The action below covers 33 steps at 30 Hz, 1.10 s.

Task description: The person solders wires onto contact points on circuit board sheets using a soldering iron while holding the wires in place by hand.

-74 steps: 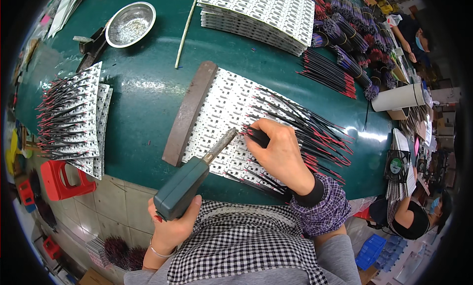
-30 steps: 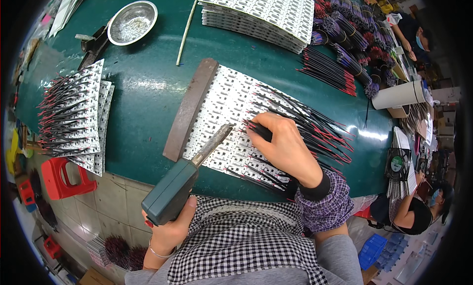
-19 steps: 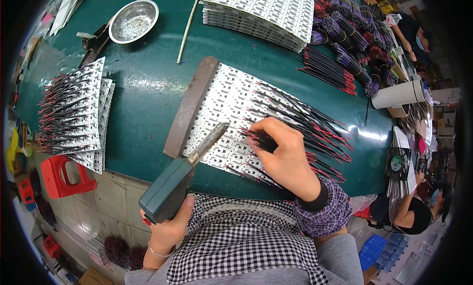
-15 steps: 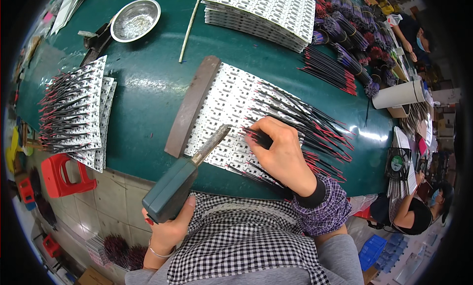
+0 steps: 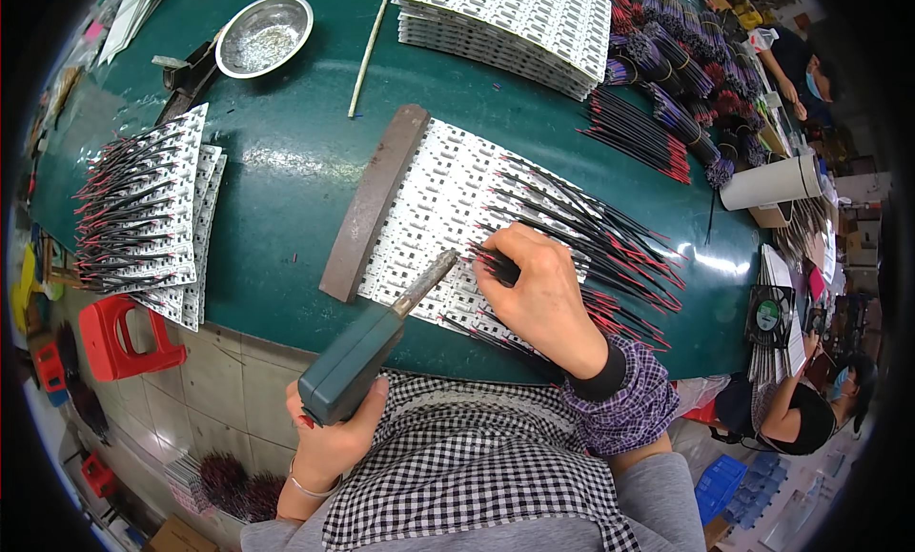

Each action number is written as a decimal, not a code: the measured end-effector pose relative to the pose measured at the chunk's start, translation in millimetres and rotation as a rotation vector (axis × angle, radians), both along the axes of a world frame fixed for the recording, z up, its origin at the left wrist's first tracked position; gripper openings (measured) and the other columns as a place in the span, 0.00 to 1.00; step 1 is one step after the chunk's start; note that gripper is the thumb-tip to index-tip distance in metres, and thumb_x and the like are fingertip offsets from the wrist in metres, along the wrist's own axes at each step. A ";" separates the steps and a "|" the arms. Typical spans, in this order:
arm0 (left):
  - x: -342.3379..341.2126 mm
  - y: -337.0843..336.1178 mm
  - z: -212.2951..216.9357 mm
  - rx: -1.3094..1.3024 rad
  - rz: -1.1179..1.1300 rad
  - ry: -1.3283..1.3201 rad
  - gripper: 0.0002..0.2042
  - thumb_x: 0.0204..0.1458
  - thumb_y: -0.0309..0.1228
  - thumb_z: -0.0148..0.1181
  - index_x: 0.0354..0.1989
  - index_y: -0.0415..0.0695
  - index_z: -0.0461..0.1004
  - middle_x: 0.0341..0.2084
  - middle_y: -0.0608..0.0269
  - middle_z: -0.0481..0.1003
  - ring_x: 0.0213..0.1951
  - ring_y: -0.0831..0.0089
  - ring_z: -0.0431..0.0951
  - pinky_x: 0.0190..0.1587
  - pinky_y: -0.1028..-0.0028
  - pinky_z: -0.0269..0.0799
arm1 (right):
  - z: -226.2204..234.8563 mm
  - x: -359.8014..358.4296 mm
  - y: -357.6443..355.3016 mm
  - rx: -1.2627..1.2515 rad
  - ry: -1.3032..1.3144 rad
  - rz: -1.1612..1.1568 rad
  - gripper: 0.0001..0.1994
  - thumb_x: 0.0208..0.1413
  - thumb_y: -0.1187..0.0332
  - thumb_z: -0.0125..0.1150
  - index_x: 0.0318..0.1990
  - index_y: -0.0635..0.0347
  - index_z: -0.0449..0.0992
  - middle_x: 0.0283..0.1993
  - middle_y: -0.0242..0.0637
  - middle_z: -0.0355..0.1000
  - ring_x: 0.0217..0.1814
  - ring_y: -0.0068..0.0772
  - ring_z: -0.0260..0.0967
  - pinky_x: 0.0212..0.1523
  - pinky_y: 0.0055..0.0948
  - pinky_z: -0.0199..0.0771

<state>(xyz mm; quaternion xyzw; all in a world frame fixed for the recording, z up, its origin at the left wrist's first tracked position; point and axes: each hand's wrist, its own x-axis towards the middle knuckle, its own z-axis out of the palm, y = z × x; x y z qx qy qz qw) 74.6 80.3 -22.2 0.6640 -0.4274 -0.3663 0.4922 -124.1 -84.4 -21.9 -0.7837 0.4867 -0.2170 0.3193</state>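
A dark green soldering gun [image 5: 351,363] is gripped by my left hand [image 5: 335,436]. Its grey metal tip [image 5: 427,281] reaches over a white circuit board panel [image 5: 429,185], close to the fingertips of my right hand. My right hand [image 5: 543,299] is closed, pinching black wires [image 5: 498,264] against the panel; their exact number is hidden by the fingers. Rows of black wires with red ends [image 5: 610,237] lie across the panel's right part and stick out past its edge. A brown bar [image 5: 376,204] lies along the panel's left edge.
Wired panels [image 5: 157,209] overhang the table's left side. Behind them stands a metal bowl [image 5: 264,37]. A thin stick [image 5: 372,47], a stack of panels [image 5: 500,32] and wire bundles [image 5: 667,61] lie at the back. A white cylinder [image 5: 772,182] is at right, near co-workers.
My left hand has moved the soldering gun slightly right, so its tip is now nearer the wire ends at my right fingertips. My right hand has stayed nearly in place.
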 end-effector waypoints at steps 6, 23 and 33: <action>-1.7 -3.7 2.1 0.027 0.000 0.066 0.09 0.45 0.19 0.69 0.35 0.33 0.79 0.29 0.61 0.80 0.27 0.79 0.78 0.30 0.79 0.72 | -0.6 0.6 0.4 -0.004 0.012 0.004 0.07 0.45 0.75 0.63 0.33 0.67 0.75 0.31 0.46 0.71 0.33 0.52 0.72 0.33 0.44 0.71; 1.7 5.8 1.1 -0.014 -0.057 -0.257 0.07 0.45 0.23 0.69 0.32 0.37 0.80 0.24 0.60 0.79 0.20 0.69 0.78 0.23 0.73 0.70 | -0.3 -2.0 -3.2 -0.022 -0.009 0.038 0.08 0.48 0.76 0.66 0.35 0.71 0.77 0.31 0.47 0.74 0.33 0.48 0.74 0.35 0.37 0.72; 4.9 7.3 3.7 0.071 -0.110 -0.055 0.15 0.48 0.18 0.69 0.46 0.34 0.79 0.37 0.60 0.82 0.36 0.77 0.80 0.40 0.77 0.76 | 0.6 -3.7 -8.6 0.022 -0.059 0.047 0.08 0.48 0.74 0.67 0.34 0.69 0.78 0.33 0.49 0.73 0.34 0.55 0.72 0.36 0.44 0.71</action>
